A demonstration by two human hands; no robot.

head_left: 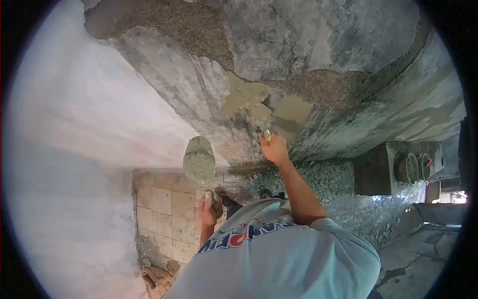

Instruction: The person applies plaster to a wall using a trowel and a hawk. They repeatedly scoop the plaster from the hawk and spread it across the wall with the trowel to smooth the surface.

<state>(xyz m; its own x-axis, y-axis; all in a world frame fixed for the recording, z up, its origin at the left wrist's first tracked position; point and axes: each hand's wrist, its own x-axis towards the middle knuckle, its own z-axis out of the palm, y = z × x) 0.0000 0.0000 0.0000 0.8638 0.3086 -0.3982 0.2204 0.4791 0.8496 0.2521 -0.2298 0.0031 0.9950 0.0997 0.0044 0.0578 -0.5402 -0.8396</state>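
My left hand (pixel 209 212) is closed around the handle end of an oval mortar pan (pixel 199 167), held low in front of the wall. Wet grey-green mortar covers its face. My right hand (pixel 275 148) is raised at the wall and wrapped round a trowel handle (pixel 268 135); the trowel's blade is hard to tell from the mortar behind it. Just above that hand, a damp tan mortar patch (pixel 244 97) spreads over the wall (pixel 194 82), below a band of rough exposed render.
A concrete block (pixel 373 169) with round containers (pixel 411 168) juts out at right. Rubble (pixel 343 199) covers the ground beside my feet. Square tiles (pixel 169 209) lie at left, with a brown crumpled sack-like item (pixel 157 279) at their near edge. A pale wall (pixel 89 149) stands left.
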